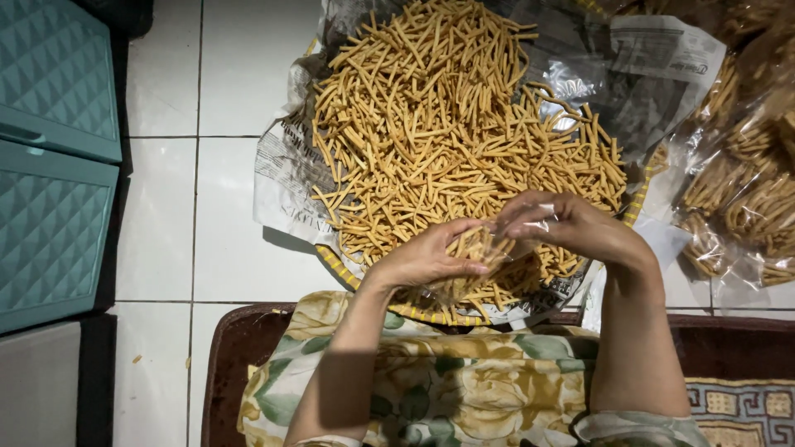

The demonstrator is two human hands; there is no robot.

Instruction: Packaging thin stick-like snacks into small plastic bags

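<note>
Clear plastic bag [480, 265] | golden snack sticks inside | both hands holding

Left hand [431, 258] and right hand [563, 225] hold a clear plastic bag [480, 265] of fried snack sticks [447, 124] over a woven tray [331, 263] lined with newspaper [277, 178].

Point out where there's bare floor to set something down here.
White tile lies bare between the teal cabinet and the newspaper-lined tray of snack sticks. Right of the tray, filled clear bags crowd the floor. Both hands, left hand and right hand, occupy the tray's near edge.
</note>
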